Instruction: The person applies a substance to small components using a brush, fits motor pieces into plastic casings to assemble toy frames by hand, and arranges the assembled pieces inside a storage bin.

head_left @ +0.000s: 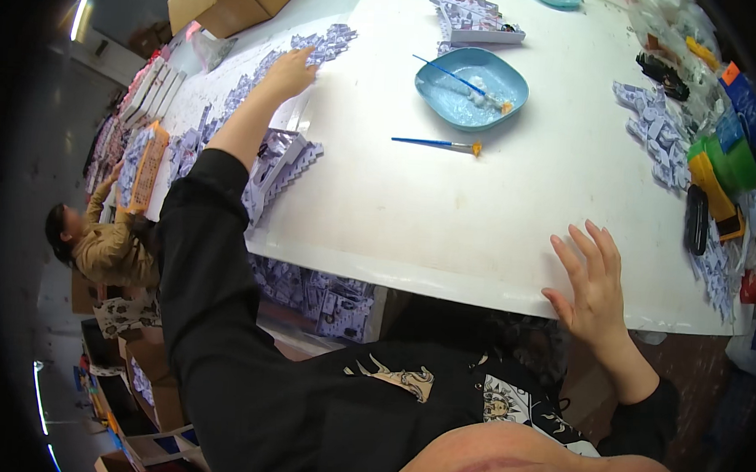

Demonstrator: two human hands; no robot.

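My left hand (291,74) reaches far out to the left, its fingers stretched over a long heap of folded purple-and-white printed paper pieces (323,44). The fingertips are at the heap, and I see nothing held between them. Below that forearm stand more printed pieces with stepped edges (278,168), partly hidden by the sleeve. Near the front edge of the white table (446,230), my right hand (591,283) is open with fingers spread and nothing in it. Mid-table is a light blue bowl (471,88) of whitish paste, with a blue stick in it. A blue-handled paintbrush (437,143) with yellowish bristles lies before it.
A shallow tray of printed pieces (480,25) sits beyond the bowl. At the right are more paper pieces (657,134), tape rolls (737,159), a black case (696,220) and plastic bags. A cardboard box (228,6) stands far left. Another person (112,245) works beside an orange basket (149,169).
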